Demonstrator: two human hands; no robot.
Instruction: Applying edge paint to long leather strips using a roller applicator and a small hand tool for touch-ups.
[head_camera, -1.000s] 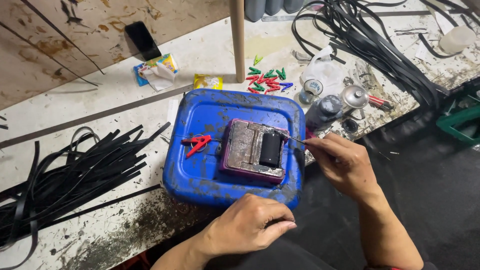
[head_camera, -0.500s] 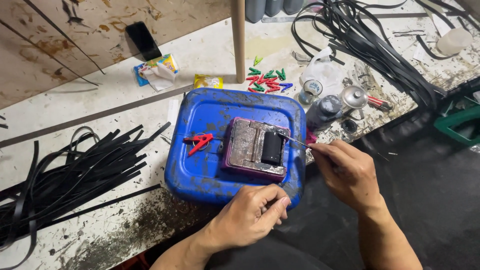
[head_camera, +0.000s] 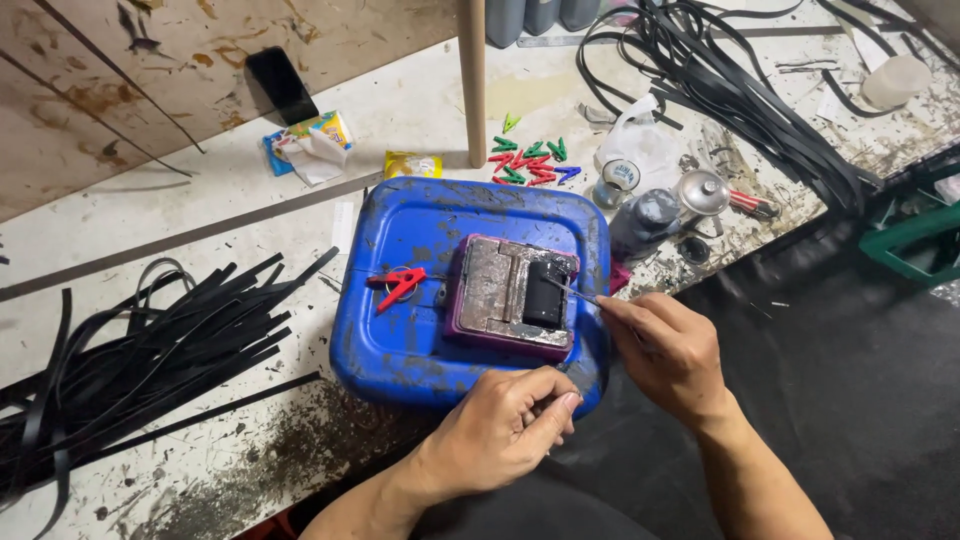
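A: What were the fingers doing?

B: The right hand (head_camera: 665, 350) had its fingers (head_camera: 618, 308) pinched on a thin, dark metal-looking tool (head_camera: 568, 291), tip laid against the small black rectangular strip piece (head_camera: 544, 290). The left hand (head_camera: 505, 425) was curled, its thumb and forefinger (head_camera: 562, 405) pressed together at the near rim of the blue plastic container (head_camera: 420, 340); I could not tell whether anything lay between them.

A: And where did the black piece sit?

B: On the right half of a worn, purple-edged metal block (head_camera: 500, 295), which rested on top of the scuffed blue container, itself on the stained white surface (head_camera: 200, 440).

A: How far along did the work look?

B: I judged it mid-step on one piece. The black piece was already placed on the block and the tool was at its edge, so the working of it seemed begun but not done. A red plastic clip (head_camera: 398, 284) lay unused on the container just left of the block.

A: What was left?

B: Plenty, by the look of it. A big heap of long black rubber-like strips (head_camera: 130, 360) lay on the surface to the left, and another tangle of black strips (head_camera: 740, 90) lay at the far right. A scatter of red and green small clips (head_camera: 530, 165) sat beyond the container, near a wooden pole (head_camera: 472, 80).
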